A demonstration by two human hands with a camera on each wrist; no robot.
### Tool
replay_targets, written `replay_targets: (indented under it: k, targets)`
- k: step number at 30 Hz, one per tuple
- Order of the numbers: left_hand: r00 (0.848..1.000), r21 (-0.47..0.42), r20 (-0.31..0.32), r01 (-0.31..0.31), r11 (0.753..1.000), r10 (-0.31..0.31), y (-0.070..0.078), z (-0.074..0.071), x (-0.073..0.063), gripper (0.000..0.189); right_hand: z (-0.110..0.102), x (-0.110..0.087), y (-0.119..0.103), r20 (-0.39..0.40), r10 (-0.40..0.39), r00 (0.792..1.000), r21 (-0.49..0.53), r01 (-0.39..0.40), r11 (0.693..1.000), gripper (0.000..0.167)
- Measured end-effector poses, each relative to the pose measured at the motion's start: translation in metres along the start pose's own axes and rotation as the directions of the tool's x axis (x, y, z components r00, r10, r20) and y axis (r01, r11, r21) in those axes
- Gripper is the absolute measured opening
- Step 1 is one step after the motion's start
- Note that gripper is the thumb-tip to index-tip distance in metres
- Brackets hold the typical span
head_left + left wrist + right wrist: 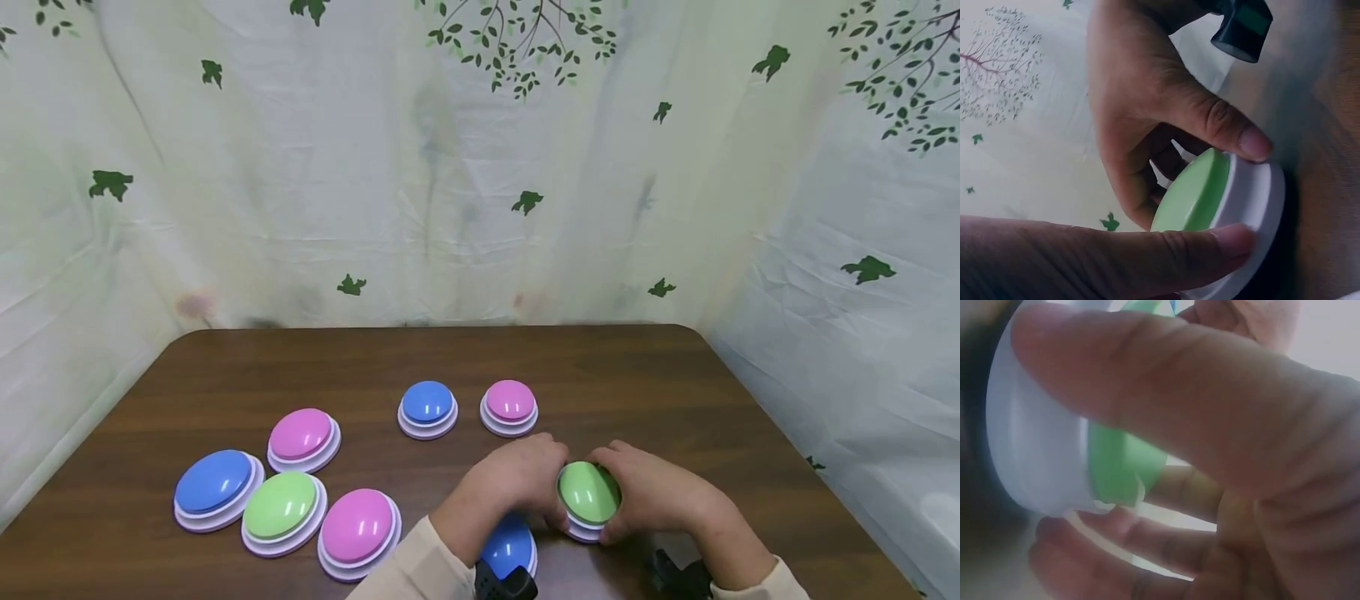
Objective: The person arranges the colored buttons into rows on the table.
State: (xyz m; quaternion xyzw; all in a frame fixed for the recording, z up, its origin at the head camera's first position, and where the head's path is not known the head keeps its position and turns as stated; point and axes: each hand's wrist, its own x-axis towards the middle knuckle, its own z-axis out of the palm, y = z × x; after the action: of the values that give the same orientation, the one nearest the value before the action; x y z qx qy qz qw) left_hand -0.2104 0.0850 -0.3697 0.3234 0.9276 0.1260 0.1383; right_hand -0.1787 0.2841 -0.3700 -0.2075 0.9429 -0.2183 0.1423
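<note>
A green push button (588, 493) with a white round base is held between both hands at the front right of the table. My left hand (517, 477) grips its left side, and the left thumb presses on the white base (1260, 206) in the left wrist view. On the other side my right hand (660, 493) grips it, fingers curled around the side. The right thumb (1147, 381) lies across the base in the right wrist view. A blue button (508, 546) sits just below the left wrist, partly hidden by the sleeve and a black wrist camera.
On the brown table (600, 367), a blue button (427, 402) and a pink button (510, 401) stand behind the hands. Grouped at left are a pink (302, 435), a blue (215, 483), a green (281, 507) and another pink button (358, 529). Leaf-printed curtains (337, 167) surround the table.
</note>
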Motion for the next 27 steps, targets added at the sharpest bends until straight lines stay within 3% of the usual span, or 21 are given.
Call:
replay_targets:
  k: [6,13,19,27]
  targets:
    - [0.998,0.02,-0.03,-0.049,0.999,0.05,0.002,-0.016,0.027,0.044,-0.022,0.01,0.022,-0.028,0.032,0.999,0.084,-0.03,0.996,0.074]
    - [0.997,0.007,-0.054,-0.063,0.998,0.064,-0.008,-0.018,0.067,0.045,-0.03,0.026,0.053,-0.102,0.073,0.992,0.142,-0.059,0.988,0.078]
    - [0.998,0.068,-0.063,-0.007,0.998,0.012,-0.016,-0.025,0.088,0.039,-0.028,0.047,0.071,-0.153,0.098,0.983,0.13,-0.078,0.988,0.082]
    - [0.996,0.078,-0.063,0.064,0.995,-0.059,-0.029,-0.032,0.101,0.034,-0.015,0.067,0.084,-0.235,0.081,0.969,0.106,-0.057,0.993,0.08]
